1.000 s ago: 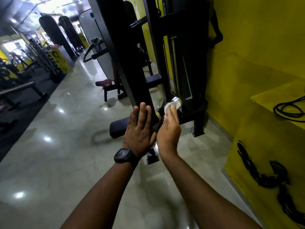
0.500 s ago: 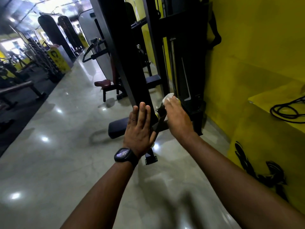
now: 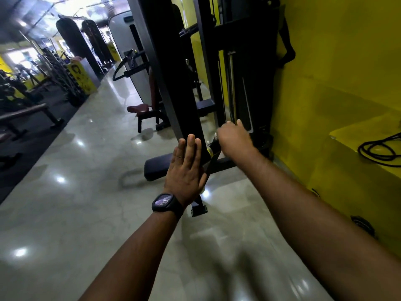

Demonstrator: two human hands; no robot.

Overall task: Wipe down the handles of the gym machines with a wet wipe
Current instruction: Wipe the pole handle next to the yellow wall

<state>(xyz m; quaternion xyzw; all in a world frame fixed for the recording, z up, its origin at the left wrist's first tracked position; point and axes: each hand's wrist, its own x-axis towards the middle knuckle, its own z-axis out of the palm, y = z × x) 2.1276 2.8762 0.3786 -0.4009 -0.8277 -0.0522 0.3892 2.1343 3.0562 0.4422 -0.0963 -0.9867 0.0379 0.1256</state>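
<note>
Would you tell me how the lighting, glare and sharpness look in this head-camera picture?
Head view: bright glare spots on the polished floor; far hall, top left, blown out; black machine frame underexposed, detail lost; left hand fairly sharp, right forearm smeared towards the bottom edge; wide-angle lens leans the uprights.

Legible lettering, numbers or brands: none is showing anywhere in view. Watch (image 3: pixel 164 203) on the wrist of the left hand (image 3: pixel 186 168): its dark dial is glowing with pale marks, all too blurred to read. Yellow stand (image 3: pixel 82 78), far left of the floor: it is carrying a black emblem, a figure rather than letters, and is not yielding any word. Yellow wall (image 3: pixel 347 61), lower right: a black painted motif (image 3: pixel 364 225) is showing only in part, as a shape without characters.
</note>
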